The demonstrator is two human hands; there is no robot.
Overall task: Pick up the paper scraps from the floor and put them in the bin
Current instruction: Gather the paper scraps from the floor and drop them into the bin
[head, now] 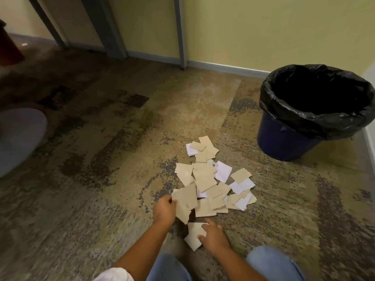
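The left hand [164, 208] curls round a few tan scraps [185, 203] at the near edge of the pile [213, 183]; the right hand [213, 237] pinches one pale piece [193, 237] lying nearer the knees. This looks like the gathering step — nothing lifted clear yet. Next, both handfuls must travel up and right to the bin [288, 142], which stands lined and open, well apart from the pile.

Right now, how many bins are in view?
1: a dark blue plastic bin lined with a black bag, standing on the carpet at the far right, beyond the paper scraps.
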